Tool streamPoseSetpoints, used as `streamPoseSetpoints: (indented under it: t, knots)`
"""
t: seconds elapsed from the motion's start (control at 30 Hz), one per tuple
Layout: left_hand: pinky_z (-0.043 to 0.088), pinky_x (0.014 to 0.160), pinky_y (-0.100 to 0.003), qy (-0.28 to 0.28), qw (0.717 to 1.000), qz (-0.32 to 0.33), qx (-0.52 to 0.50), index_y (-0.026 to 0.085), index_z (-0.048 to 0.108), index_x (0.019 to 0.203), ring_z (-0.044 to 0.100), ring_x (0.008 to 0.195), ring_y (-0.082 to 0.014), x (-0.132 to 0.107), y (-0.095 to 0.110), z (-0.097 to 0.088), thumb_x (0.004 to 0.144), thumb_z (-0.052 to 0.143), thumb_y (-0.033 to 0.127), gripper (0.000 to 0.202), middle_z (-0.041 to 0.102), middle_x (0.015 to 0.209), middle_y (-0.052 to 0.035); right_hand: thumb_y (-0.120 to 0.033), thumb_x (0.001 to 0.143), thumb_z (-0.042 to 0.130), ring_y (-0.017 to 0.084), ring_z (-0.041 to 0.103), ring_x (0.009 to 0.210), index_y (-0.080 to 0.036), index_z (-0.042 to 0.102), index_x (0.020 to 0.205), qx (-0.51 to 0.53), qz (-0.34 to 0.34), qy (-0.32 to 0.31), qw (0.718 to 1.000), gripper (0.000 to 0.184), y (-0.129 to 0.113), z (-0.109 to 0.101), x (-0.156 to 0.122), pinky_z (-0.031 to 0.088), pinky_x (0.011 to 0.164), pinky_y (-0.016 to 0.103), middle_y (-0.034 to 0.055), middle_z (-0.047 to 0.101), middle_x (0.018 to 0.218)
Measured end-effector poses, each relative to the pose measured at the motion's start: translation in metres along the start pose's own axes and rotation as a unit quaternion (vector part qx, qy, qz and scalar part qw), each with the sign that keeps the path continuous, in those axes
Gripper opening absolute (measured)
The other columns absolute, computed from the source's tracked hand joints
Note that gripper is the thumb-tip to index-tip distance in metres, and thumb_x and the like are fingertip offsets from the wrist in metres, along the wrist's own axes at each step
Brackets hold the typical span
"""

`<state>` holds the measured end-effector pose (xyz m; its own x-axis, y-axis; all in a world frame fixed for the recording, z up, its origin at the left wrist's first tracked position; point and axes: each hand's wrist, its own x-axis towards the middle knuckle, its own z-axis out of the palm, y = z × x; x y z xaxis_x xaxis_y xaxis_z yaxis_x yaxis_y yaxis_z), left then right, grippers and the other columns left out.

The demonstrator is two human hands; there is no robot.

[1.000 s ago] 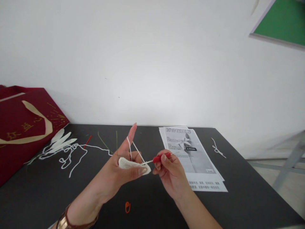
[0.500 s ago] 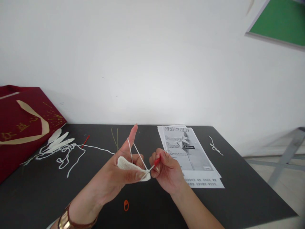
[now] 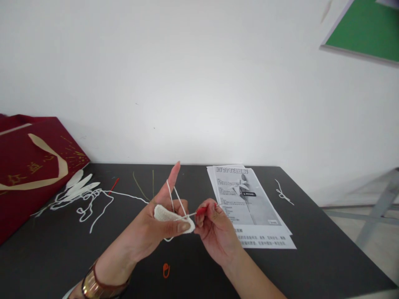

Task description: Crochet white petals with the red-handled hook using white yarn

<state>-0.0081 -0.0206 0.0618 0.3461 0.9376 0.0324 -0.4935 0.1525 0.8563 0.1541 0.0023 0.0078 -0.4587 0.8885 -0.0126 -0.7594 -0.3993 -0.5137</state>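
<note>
My left hand [image 3: 152, 226] pinches a small white crocheted piece [image 3: 163, 214] between its thumb and fingers. White yarn [image 3: 180, 196] loops over its raised index finger and runs down to the piece. In my right hand [image 3: 215, 230] is a crochet hook [image 3: 202, 211] with a red handle, closed in the fingertips. The metal shaft points left and lies across the top of the crocheted piece, by the yarn. What its tip catches is too small to make out. On the table below the hands lies an orange stitch marker [image 3: 166, 270].
Printed sheets [image 3: 264, 207] lie on the black table [image 3: 311, 257] at right, beside a knotted white strand [image 3: 282, 194]. At left are white crocheted petals [image 3: 82, 185], tangled yarn [image 3: 90, 203], a red tool [image 3: 114, 185] and a red gift bag [image 3: 37, 162]. Thin green stems [image 3: 153, 182] lie behind my left hand.
The hook has tipped from a steep slant to nearly level, and my right hand has rolled with it. A yarn loop now shows below the piece. My left hand keeps its hold.
</note>
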Motion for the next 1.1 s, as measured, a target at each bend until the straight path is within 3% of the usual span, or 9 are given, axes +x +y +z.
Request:
streamPoseSetpoints:
  t: [0.2,0.33,0.5,0.73,0.9,1.1]
  knots:
    - [0.027,0.052,-0.024,-0.012,1.0,-0.009,-0.021,0.043,-0.004,0.148,0.046,0.056,-0.0108,-0.001,0.0,0.005,0.072,0.075,0.015,0.114,0.059,0.065,0.0043,-0.032,0.081,0.073,0.008,0.061,0.053,-0.015,0.065,0.074,0.024,0.027,-0.039,0.999,0.021,-0.005,0.0,0.001,0.058,0.05,0.017,-0.003,0.064,0.058]
    - [0.027,0.051,-0.022,-0.012,1.0,-0.004,-0.01,0.043,-0.002,0.149,0.044,0.055,-0.0093,0.001,-0.001,0.005,0.072,0.076,0.015,0.112,0.059,0.066,0.0044,-0.031,0.082,0.072,0.008,0.063,0.054,-0.015,0.066,0.076,0.041,0.033,-0.035,0.998,0.018,-0.002,0.0,0.0,0.059,0.051,0.018,-0.0021,0.067,0.062]
    - [0.035,0.055,-0.022,-0.004,1.0,-0.008,0.003,0.045,0.006,0.149,0.054,0.062,-0.0111,0.001,-0.001,0.007,0.074,0.076,0.014,0.107,0.062,0.076,0.0025,-0.029,0.084,0.071,0.008,0.066,0.057,-0.016,0.067,0.079,0.046,0.013,-0.03,0.998,0.015,0.0,0.001,-0.001,0.061,0.054,0.019,-0.0013,0.071,0.068]
    - [0.034,0.055,-0.022,0.048,0.998,-0.023,0.023,0.048,0.017,0.147,0.053,0.059,-0.0095,0.0,-0.002,0.011,0.074,0.076,0.013,0.1,0.06,0.074,0.0038,-0.029,0.083,0.071,0.009,0.067,0.055,-0.015,0.067,0.078,0.033,0.01,-0.023,0.999,0.015,0.0,0.003,-0.001,0.06,0.052,0.019,-0.0003,0.071,0.069]
    - [0.032,0.054,-0.022,0.045,0.998,-0.026,0.029,0.046,0.015,0.148,0.049,0.059,-0.0095,-0.001,-0.002,0.007,0.072,0.077,0.014,0.103,0.055,0.068,0.0056,-0.029,0.083,0.072,0.007,0.066,0.055,-0.015,0.066,0.077,0.023,0.006,0.011,1.0,0.016,0.004,0.005,-0.003,0.06,0.058,0.018,0.0005,0.071,0.065]
    - [0.034,0.055,-0.022,0.039,0.999,-0.019,0.033,0.047,0.013,0.148,0.049,0.059,-0.0096,-0.001,-0.002,0.005,0.072,0.077,0.014,0.104,0.057,0.07,0.0056,-0.029,0.081,0.073,0.008,0.064,0.051,-0.015,0.065,0.076,0.023,0.016,0.019,0.999,0.018,0.003,0.003,-0.002,0.06,0.053,0.02,-0.0006,0.069,0.063]
